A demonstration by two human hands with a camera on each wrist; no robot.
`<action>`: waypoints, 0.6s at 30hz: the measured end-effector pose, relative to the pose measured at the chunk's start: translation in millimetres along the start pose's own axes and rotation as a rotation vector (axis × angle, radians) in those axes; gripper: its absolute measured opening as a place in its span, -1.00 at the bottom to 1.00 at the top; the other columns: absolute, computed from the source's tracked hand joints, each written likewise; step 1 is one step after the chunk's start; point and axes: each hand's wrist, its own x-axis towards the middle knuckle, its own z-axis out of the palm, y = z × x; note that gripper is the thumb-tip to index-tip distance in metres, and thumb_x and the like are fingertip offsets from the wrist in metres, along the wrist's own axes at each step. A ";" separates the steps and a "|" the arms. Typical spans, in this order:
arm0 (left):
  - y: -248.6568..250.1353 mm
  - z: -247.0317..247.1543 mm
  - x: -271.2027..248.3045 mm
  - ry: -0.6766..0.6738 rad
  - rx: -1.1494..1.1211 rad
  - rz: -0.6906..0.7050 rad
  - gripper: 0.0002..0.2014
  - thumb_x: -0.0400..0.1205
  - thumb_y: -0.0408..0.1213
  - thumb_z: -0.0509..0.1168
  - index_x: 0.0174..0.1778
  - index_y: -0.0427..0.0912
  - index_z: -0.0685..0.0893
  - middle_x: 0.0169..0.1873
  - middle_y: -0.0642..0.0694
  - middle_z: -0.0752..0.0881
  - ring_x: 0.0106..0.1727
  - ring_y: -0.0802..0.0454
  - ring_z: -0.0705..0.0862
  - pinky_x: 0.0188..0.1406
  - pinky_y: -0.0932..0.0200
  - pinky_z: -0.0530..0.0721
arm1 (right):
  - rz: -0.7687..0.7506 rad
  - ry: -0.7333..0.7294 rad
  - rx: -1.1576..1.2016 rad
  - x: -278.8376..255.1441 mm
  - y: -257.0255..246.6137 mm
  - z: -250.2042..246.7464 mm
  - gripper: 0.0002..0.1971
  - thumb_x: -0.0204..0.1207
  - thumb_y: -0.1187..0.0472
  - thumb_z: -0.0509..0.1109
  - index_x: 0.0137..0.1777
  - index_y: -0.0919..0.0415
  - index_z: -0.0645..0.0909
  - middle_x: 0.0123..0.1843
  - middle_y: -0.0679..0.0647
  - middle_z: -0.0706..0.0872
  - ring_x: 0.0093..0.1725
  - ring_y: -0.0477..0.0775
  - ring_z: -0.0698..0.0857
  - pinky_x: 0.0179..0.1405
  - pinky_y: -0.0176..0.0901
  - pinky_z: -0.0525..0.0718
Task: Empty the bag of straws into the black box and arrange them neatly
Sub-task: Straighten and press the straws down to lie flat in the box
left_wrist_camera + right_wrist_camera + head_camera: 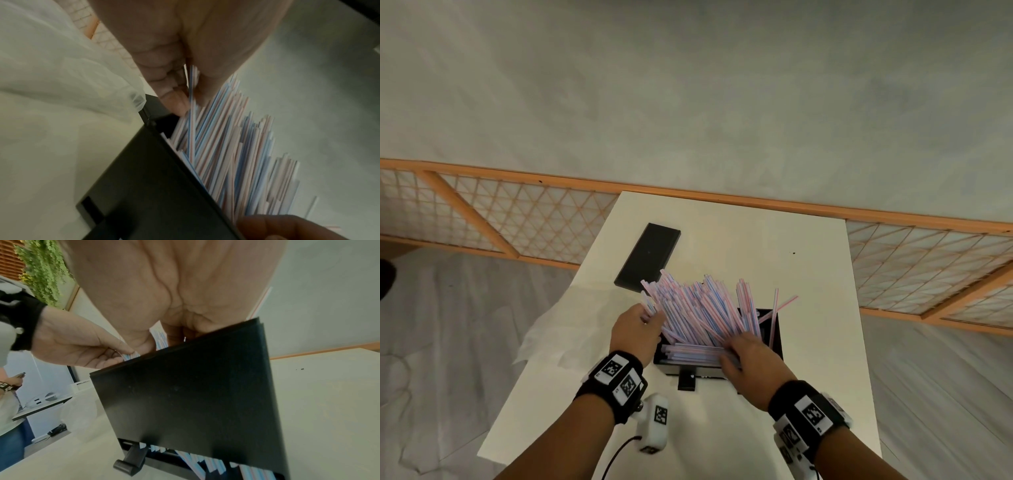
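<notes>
**Ana:** Wrists come first, low in the head view, and just past them the two hands are already in the straws. What is the left hand doing?

**Ben:** Its fingers and thumb pinch a few straws at the bundle's 9 o'clock edge. The right hand lies on the heap at 5 o'clock, fingers curled down among the straws; whether it grips any or only presses them, I cannot tell.

**Ana:** And the straws themselves?

**Ben:** Most stand in the black box near the middle of the desk, leaning and fanned, tops tipped toward 11 o'clock. A layer lies flat along the near wall, running 9 to 3. Two or three lean apart at 2 o'clock.

**Ana:** So the long axes disagree.

**Ben:** That is what the next move turns on, I think. The leaning bundle sits between the hands, its tops nearer the left hand and its feet nearer the right. It probably has to swing down onto the flat layer.

**Ana:** Further out?

**Ben:** A black lid lies flat at 11 o'clock, just beyond the straw tips. The clear bag is slumped over the desk's edge at 9 o'clock and looks empty.
</notes>
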 end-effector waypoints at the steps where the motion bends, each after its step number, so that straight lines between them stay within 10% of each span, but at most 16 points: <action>1: 0.0 -1.3 0.1 0.004 -0.014 0.001 -0.74 0.59 -0.04 0.41 -0.21 -0.18 0.67 -0.32 -0.10 0.79 -0.26 -0.09 0.82 -0.07 -0.25 0.82 | -0.003 0.000 0.001 -0.4 0.8 -0.1 -0.78 0.71 -0.04 0.24 0.07 0.09 0.57 0.02 -0.07 0.49 -0.01 0.00 0.57 0.01 -0.13 0.61; 9: 34.5 -31.6 -21.7 0.066 0.186 0.221 -0.84 0.72 -0.04 0.30 -0.12 0.03 0.68 -0.24 0.08 0.77 -0.17 0.10 0.77 -0.03 -0.01 0.77 | -0.017 -0.003 0.012 -1.7 -0.5 -3.7 -0.85 0.70 -0.02 0.26 0.00 0.04 0.49 0.01 -0.05 0.51 -0.02 0.00 0.55 0.00 -0.18 0.57; 18: 93.4 -82.3 -76.4 0.179 0.190 0.458 -0.87 0.72 -0.02 0.30 -0.01 0.11 0.74 -0.28 0.15 0.77 -0.16 0.29 0.72 -0.22 0.38 0.52 | -0.119 0.106 -0.005 -5.1 -53.7 -45.0 -0.23 0.57 -0.25 0.37 0.70 -0.03 0.21 0.52 -0.10 0.31 0.22 -0.04 0.63 0.16 -0.24 0.65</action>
